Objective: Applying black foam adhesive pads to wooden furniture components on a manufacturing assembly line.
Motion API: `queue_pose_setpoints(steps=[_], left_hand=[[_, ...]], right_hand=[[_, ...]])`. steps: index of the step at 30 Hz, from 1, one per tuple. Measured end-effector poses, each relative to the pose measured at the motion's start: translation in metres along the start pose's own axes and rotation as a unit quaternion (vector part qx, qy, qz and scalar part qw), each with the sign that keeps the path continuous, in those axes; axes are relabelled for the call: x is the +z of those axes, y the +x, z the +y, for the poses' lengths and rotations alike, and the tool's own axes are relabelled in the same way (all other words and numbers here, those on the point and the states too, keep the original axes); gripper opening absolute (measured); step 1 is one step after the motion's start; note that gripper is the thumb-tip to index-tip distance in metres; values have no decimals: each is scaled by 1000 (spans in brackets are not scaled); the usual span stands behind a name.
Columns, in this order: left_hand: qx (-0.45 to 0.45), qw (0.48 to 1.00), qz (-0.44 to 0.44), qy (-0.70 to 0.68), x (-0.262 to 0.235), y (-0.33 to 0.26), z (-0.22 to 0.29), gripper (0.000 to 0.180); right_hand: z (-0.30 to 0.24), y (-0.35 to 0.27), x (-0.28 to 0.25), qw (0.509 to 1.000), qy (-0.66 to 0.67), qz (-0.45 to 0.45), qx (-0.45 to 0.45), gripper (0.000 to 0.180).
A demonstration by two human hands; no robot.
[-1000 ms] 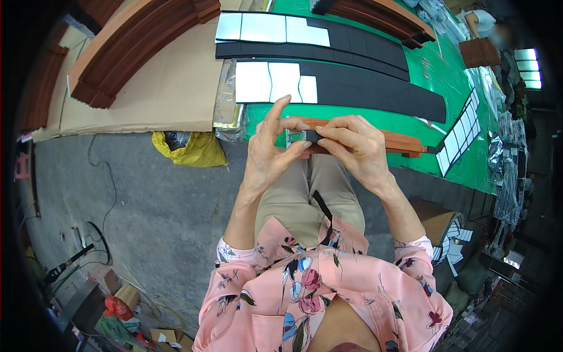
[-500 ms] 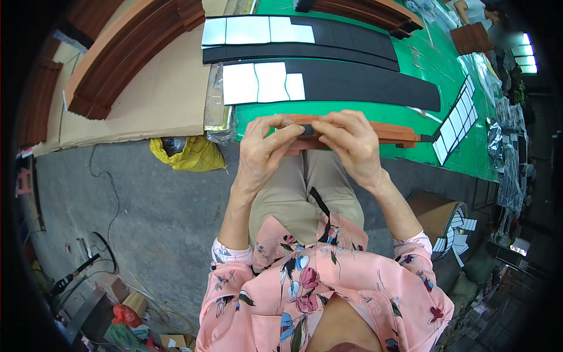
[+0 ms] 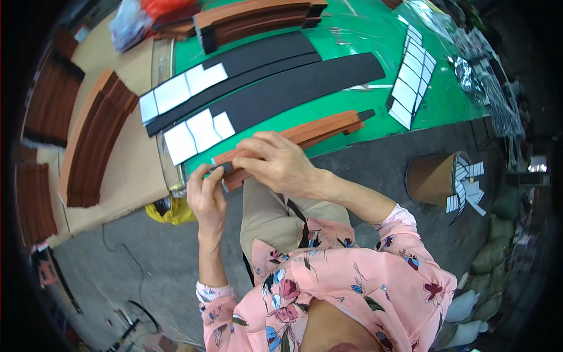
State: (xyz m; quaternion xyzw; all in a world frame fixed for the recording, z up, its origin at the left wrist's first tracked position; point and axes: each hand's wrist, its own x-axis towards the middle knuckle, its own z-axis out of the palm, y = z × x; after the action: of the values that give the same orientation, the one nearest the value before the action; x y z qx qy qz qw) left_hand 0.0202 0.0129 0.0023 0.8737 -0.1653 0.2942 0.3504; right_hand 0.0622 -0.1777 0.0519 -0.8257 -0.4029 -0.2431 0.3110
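A reddish-brown curved moulding (image 3: 311,129) lies along the near edge of the green table, its left end by my hands. A dark pad (image 3: 366,114) covers its far right end. At the near left end, my left hand (image 3: 206,199) pinches a small black strip (image 3: 225,167) between thumb and finger. My right hand (image 3: 281,167) is closed too, its fingertips on the strip's other side, close against the moulding. My right fingers partly hide the strip and the wood beneath.
Black sheets (image 3: 305,85) with white-backed pieces (image 3: 199,135) lie on the green table (image 3: 346,135). A white sheet of cut pads (image 3: 411,79) is at right. More mouldings (image 3: 97,141) rest on cardboard at left. A brown bin (image 3: 431,179) with white scraps stands on the floor.
My view has turned, and both hands now sit further left at the moulding's left end. The black strip remains between my fingers.
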Motion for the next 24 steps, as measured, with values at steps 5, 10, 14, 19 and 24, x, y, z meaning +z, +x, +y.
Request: queue_pose_setpoints(steps=[5, 10, 14, 19, 24], left_hand=[[-165, 983, -20, -73, -21, 5, 20, 23], [-427, 860, -164, -225, -30, 12, 6, 39], [-493, 808, -153, -285, -28, 20, 10, 46], [-440, 861, -95, -235, -48, 50, 17, 27], [-316, 925, -57, -203, -18, 154, -24, 38]], right_hand=[[48, -32, -102, 981, -135, 57, 129, 30], [123, -100, -161, 852, -35, 15, 522, 38], [135, -121, -157, 765, 207, 6, 610, 38], [130, -86, -167, 777, 289, 99, 550, 27], [198, -17, -168, 849, 193, 111, 478, 35]])
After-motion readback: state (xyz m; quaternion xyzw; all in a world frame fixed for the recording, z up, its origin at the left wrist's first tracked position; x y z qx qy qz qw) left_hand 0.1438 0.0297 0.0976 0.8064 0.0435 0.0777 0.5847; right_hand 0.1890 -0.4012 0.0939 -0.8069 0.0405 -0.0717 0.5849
